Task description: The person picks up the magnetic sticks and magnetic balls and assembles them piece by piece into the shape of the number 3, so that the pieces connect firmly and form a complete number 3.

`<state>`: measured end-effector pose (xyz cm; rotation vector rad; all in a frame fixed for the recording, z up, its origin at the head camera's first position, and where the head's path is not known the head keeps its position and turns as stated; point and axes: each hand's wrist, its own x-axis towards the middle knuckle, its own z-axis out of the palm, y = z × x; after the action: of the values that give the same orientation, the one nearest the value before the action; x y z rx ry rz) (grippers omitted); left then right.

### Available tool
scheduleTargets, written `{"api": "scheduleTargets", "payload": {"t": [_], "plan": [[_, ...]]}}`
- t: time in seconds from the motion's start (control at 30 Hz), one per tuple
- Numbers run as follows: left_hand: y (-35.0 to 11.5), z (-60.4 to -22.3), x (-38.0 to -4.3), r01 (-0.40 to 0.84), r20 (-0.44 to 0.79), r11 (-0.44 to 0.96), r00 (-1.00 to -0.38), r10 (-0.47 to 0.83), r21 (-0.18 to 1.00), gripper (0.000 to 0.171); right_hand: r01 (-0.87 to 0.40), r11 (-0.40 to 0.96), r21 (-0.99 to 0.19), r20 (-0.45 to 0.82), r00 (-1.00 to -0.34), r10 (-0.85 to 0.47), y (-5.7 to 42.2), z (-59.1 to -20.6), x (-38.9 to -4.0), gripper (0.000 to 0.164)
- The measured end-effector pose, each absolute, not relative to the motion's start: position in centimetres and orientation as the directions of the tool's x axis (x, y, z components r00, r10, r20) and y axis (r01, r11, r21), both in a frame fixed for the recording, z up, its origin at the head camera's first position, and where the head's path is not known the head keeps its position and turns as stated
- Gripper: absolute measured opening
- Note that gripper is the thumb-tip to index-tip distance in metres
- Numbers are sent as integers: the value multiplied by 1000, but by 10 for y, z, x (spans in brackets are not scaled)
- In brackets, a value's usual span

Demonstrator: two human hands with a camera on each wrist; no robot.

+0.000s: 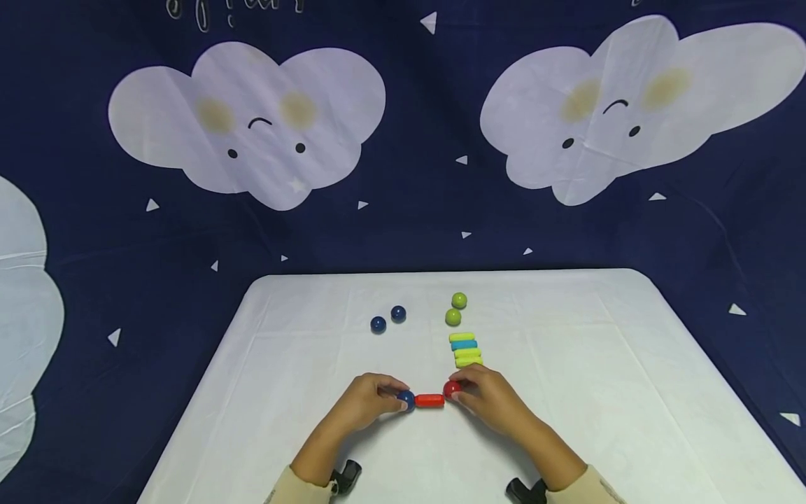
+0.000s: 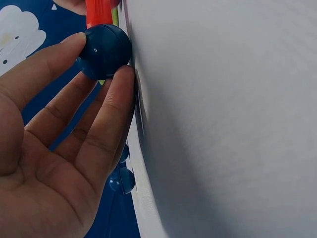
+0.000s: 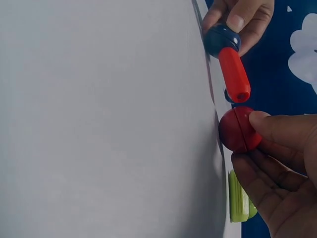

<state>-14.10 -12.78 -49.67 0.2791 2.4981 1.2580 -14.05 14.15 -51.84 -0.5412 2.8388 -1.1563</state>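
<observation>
Between thumb and fingers, my left hand (image 1: 368,402) pinches a dark blue ball (image 2: 105,51). A red rod (image 1: 429,400) extends from that ball toward the right, its near end against the blue surface. My right hand (image 1: 494,399) holds a red ball (image 3: 239,129) with thumb and fingertips. In the right wrist view a small gap shows between the red ball and the rod's free end, which has a dark round spot in its face. Both hands are low over the white table, facing each other.
Beyond the right hand lies a row of short rods (image 1: 466,350), yellow-green and blue. Two green balls (image 1: 453,317) sit behind them, and two dark blue balls (image 1: 378,325) stand farther left on the white table (image 1: 283,364). A dark cloth with clouds (image 1: 415,175) hangs behind.
</observation>
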Motion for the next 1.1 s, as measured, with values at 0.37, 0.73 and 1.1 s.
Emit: {"api": "scheduleTargets", "payload": {"t": [0.37,0.73,1.1], "plan": [[-126,-495,-141,20,-208,597,-928,310,802,25,-269,629,-730,68,-943,-324,145,-519,-130,24],[-123,-496,-142,28,-201,600,-929,312,800,24,-212,601,-770,18,-950,-311,149,-519,-127,25],[-121,-496,-139,24,-201,583,-927,318,812,24,-205,611,-765,59,-966,-251,164,-510,-140,24]]}}
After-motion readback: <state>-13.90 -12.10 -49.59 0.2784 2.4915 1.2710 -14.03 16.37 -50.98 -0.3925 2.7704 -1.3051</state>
